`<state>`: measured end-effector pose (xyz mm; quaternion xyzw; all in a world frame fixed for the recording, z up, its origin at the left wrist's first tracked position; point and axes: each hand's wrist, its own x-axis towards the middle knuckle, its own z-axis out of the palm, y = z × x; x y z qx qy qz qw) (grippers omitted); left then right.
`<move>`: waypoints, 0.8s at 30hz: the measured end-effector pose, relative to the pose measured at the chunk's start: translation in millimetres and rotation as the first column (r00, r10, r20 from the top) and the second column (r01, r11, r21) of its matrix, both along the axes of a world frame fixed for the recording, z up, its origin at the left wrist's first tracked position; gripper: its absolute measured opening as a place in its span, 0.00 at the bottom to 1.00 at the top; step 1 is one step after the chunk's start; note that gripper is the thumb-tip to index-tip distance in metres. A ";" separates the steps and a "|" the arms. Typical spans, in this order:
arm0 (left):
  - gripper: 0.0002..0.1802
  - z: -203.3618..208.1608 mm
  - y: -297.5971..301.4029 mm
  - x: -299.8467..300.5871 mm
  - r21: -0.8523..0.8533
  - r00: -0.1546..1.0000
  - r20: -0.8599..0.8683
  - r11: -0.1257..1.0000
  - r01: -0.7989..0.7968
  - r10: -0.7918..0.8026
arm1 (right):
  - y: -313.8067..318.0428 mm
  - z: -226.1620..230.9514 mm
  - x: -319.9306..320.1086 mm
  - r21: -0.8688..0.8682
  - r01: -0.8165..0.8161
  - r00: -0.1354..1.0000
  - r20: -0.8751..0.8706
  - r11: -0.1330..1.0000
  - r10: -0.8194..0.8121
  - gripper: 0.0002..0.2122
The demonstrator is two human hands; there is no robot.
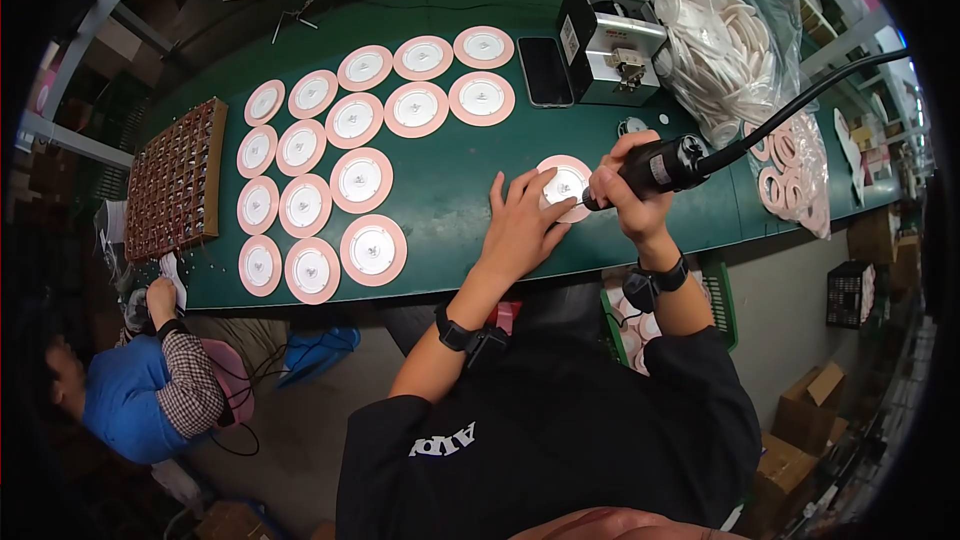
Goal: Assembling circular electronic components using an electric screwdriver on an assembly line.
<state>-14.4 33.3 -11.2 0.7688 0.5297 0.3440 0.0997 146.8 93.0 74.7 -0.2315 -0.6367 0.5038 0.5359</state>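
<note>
My right hand (630,190) is wrapped round a black electric screwdriver (664,164) with a thick black cable. The tool's tip points left, at a pink-rimmed disc with a white centre (566,176) lying on the green table. Across the near left part of that disc my left hand (522,220) lies flat, its fingers spread. The two hands are close together, and fingers partly cover the disc. Whether the tip touches a screw is too small to tell. To the left, several similar discs (374,250) lie in rows, white centres up.
A phone (546,72) lies beside a grey metal machine (612,40). Behind to the right is a clear bag of white discs (722,45), with a bag of pink rings (795,180) nearer. A partitioned box (178,180) stands far left, near a seated person in blue (150,395). A green crate (722,310) sits below the edge.
</note>
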 end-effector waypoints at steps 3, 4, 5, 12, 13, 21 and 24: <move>0.19 -0.1 0.3 0.8 -0.002 1.000 0.002 1.000 -0.008 0.008 | -0.1 0.7 -0.7 0.002 -0.003 1.000 -0.004 1.000 0.003 0.12; 0.19 -0.3 0.1 0.6 -0.003 1.000 0.003 1.000 -0.011 0.011 | -0.2 0.6 -0.6 0.010 0.001 1.000 0.002 1.000 -0.001 0.12; 0.19 -0.6 -0.1 -0.2 -0.004 1.000 0.003 1.000 -0.013 0.013 | -0.2 0.3 -0.8 0.017 0.004 1.000 0.008 1.000 -0.004 0.12; 0.19 -2.5 1.6 2.3 0.007 1.000 -0.004 1.000 -0.016 0.016 | 5.0 -13.9 -1.7 -0.043 -0.045 0.999 -0.017 0.998 0.044 0.10; 0.19 -2.5 2.1 2.9 0.011 1.000 -0.004 1.000 -0.017 0.017 | 5.0 -13.3 -2.4 -0.082 -0.040 0.999 -0.021 0.996 0.038 0.10; 0.18 0.7 5.5 16.5 0.012 0.992 0.026 0.992 -0.125 0.125 | 10.4 -4.6 2.2 -0.096 0.018 0.987 -0.156 0.995 -0.033 0.11; 0.18 -8.4 4.9 10.1 -0.017 1.000 -0.014 0.999 -0.028 0.028 | 39.5 26.7 21.9 0.100 0.156 0.978 -0.158 0.983 -0.139 0.11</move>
